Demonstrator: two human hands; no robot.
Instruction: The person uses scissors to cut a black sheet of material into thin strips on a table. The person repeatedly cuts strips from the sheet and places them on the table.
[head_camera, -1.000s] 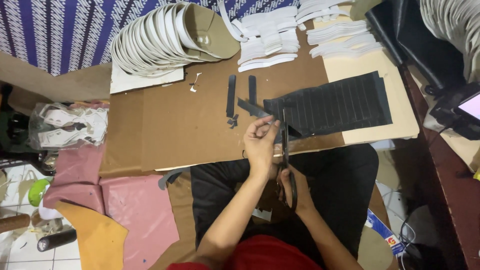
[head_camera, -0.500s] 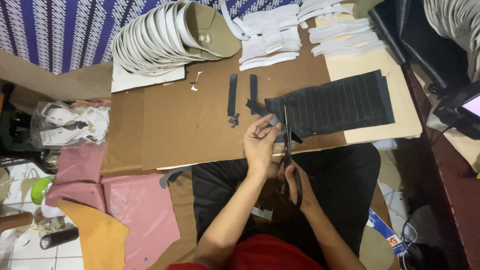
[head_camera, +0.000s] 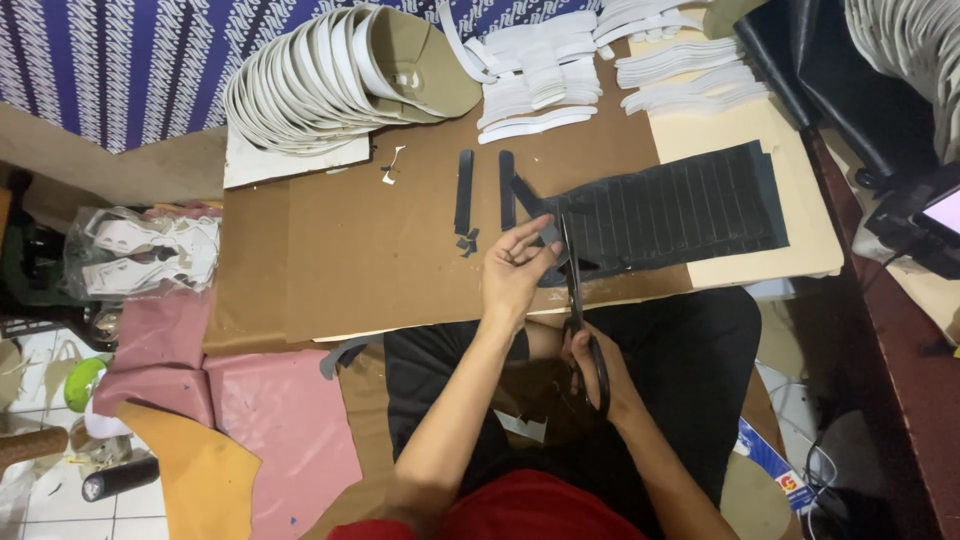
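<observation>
Scissors (head_camera: 578, 310) sit in your right hand (head_camera: 592, 368) in the head view, fingers through the black loops, blades pointing away from you up into the near edge of the dark sheet (head_camera: 665, 212). That hand is closed around the handles, just off the front edge of the cardboard board (head_camera: 400, 250) and over your lap. Your left hand (head_camera: 515, 268) lies on the board just left of the blades, its fingers (head_camera: 530, 240) pinching the strip end of the dark sheet next to the cut, thumb and forefinger closed on it while the other fingers stay loosely spread. The dark sheet is scored in parallel lines and lies flat across the right half of the board, partly over a pale panel (head_camera: 740, 130). Two cut dark strips (head_camera: 484, 190) lie side by side, just left of the sheet's corner, with small offcuts at their near end. Farther back, a curved stack of white pieces (head_camera: 320, 85) leans by the patterned cloth, with flat white shapes (head_camera: 545, 75) to its right.
</observation>
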